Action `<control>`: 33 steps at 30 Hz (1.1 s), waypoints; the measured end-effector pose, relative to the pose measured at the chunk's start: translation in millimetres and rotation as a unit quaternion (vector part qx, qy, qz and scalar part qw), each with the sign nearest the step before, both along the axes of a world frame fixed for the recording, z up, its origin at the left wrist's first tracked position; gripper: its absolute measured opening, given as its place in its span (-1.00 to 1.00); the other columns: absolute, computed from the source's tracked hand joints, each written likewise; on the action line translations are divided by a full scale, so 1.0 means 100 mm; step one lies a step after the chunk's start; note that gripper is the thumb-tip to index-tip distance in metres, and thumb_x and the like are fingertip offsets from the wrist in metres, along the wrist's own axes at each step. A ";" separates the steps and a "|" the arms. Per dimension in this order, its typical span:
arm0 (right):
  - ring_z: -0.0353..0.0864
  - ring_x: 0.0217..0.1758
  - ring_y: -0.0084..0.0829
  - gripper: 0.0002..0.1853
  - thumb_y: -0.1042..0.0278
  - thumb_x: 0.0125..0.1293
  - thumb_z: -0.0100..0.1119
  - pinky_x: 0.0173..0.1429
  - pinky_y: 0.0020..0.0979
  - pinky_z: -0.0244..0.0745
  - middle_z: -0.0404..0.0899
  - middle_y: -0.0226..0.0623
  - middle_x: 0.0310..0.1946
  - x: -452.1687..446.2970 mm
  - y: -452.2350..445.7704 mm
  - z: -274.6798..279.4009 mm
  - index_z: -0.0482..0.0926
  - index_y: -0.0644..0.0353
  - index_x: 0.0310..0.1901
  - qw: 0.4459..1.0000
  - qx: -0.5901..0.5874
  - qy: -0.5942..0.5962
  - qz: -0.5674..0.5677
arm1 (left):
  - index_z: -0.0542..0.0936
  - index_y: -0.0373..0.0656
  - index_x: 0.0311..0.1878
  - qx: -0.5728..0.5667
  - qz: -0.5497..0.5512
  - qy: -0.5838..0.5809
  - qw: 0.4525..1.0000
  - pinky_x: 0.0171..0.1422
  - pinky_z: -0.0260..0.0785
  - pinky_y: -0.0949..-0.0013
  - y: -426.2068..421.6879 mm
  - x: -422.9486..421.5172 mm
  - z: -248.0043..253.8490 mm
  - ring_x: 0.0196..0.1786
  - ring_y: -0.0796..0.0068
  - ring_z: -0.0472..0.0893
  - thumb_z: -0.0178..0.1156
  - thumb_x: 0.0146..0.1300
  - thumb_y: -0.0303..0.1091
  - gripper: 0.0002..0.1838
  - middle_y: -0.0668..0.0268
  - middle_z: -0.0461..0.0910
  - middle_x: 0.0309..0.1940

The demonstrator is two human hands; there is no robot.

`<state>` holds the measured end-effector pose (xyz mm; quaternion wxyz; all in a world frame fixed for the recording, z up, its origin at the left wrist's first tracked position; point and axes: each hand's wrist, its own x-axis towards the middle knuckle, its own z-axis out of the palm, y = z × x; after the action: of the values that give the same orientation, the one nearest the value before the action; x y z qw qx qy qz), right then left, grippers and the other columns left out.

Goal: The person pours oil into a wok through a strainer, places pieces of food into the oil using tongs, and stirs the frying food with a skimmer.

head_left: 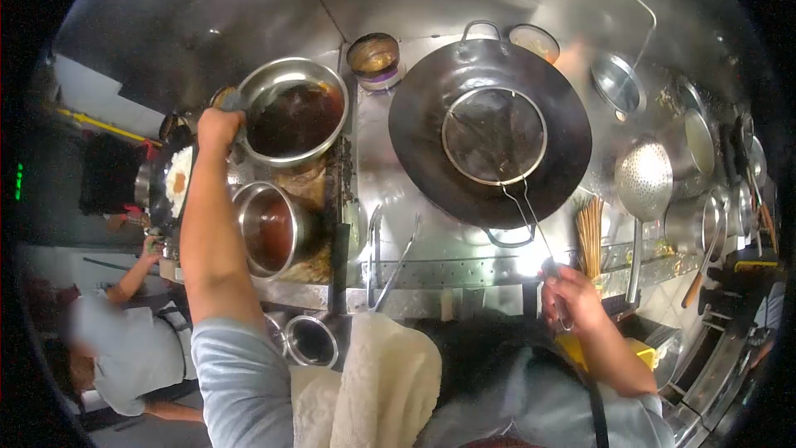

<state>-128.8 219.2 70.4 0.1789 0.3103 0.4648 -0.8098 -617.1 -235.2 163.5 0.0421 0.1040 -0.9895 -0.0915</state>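
My left hand (221, 129) is closed on a grey cloth at the left rim of a steel bowl (286, 70) holding dark brown liquid. My right hand (572, 299) grips the handle of a round mesh strainer (495, 137), whose head lies over the large dark wok (423, 170). Below the bowl stands a steel pot (269, 229) with reddish-brown liquid. Wooden skewers (589, 232) stand just above my right hand.
Metal tongs (391, 270) lie at the counter's front edge. A perforated ladle (643, 182) and steel pots (690, 220) are on the right. A white towel (385, 373) hangs near my body. Another person (137, 357) is at the lower left.
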 end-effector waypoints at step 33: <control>0.40 -0.72 -0.54 -0.73 0.24 0.50 -0.02 -0.76 -0.52 0.08 0.48 -0.40 -0.53 0.14 0.61 0.13 0.49 0.14 0.11 0.994 0.014 0.016 0.109 | 0.74 -0.13 -0.07 -0.296 -0.177 0.025 0.938 0.17 0.53 0.14 2.81 0.93 1.25 0.09 0.07 0.68 0.16 0.19 -0.34 -0.71 0.08 0.71 -0.01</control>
<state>-115.3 279.8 83.9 0.2548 0.2469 0.5097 -0.7838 -524.5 45.4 288.1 0.0785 -0.0923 -0.9728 0.1975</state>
